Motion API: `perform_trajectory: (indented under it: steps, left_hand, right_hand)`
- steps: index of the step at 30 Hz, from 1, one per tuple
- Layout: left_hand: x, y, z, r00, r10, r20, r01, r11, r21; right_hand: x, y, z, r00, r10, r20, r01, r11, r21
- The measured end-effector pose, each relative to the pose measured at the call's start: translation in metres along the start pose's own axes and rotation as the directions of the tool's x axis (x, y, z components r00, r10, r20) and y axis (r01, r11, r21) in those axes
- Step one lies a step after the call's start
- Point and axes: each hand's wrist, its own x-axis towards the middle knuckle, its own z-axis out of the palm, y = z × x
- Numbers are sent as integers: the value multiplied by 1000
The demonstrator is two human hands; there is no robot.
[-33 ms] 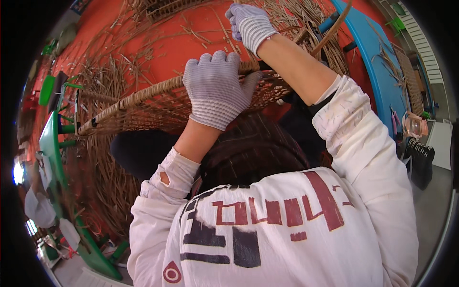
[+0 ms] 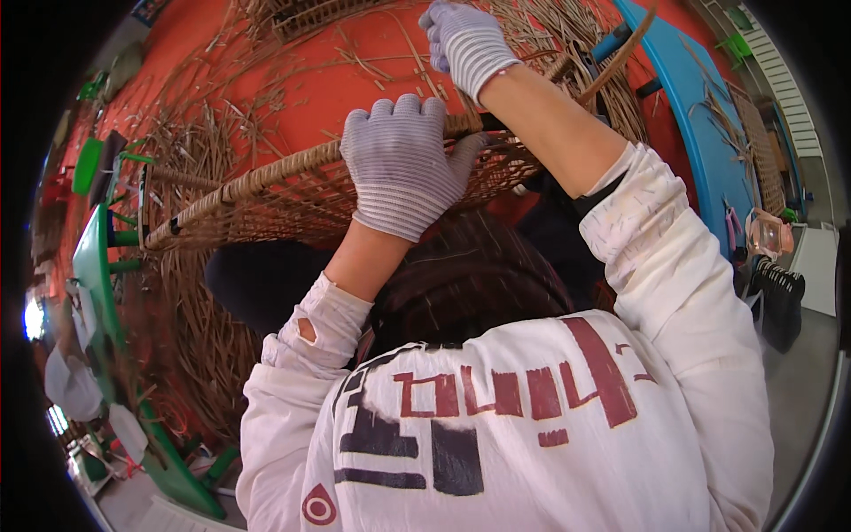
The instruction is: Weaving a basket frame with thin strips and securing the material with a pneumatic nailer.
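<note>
A woven rattan frame (image 2: 292, 199) with an open mesh and a strip-wrapped rim (image 2: 266, 179) lies across my lap. My left hand (image 2: 399, 160), in a striped grey-white glove, is wrapped over that rim, its thumb toward the right. Beyond the rim, at the top, my gloved right hand (image 2: 465, 44) is raised in a fist; what it holds, if anything, is hidden. A pale strip runs just below this fist. To the right of my forearm a curved brown strip (image 2: 625, 55) sticks up.
Loose rattan strips (image 2: 204, 346) are heaped on the red floor (image 2: 301, 106). Another woven piece (image 2: 319, 18) lies at the far side. A green bench (image 2: 111, 310) stands on the left and a blue table (image 2: 687, 115) on the right, with a black bag (image 2: 780, 301) beyond.
My right hand has shifted very slightly up and to the right. The curved strip beside my forearm has moved a little to the right. My left hand and the frame stay put.
</note>
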Motion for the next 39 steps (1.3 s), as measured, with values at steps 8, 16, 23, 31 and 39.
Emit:
perform_trajectory:
  steps: [8,16,23,31,39]
  left_hand:
    - [-3,1,5,1000,-26,8,26,999,22]
    - [-3,1,4,999,-19,35,18,1000,14]
    - [-1,-2,4,1000,-20,22,19,1000,25]
    - [-1,-4,7,1000,-1,-22,1,1000,0]
    - [1,-10,7,999,6,-53,-11,995,-100]
  right_hand:
    - [-93,-46,-25,851,-358,385,226,910,347]
    - [-132,-52,-34,869,-272,413,90,908,408]
    - [-125,-58,-36,869,-278,410,110,916,387]
    - [-10,-20,-28,975,-193,114,175,973,149]
    - [61,26,-19,972,-183,145,230,642,-732]
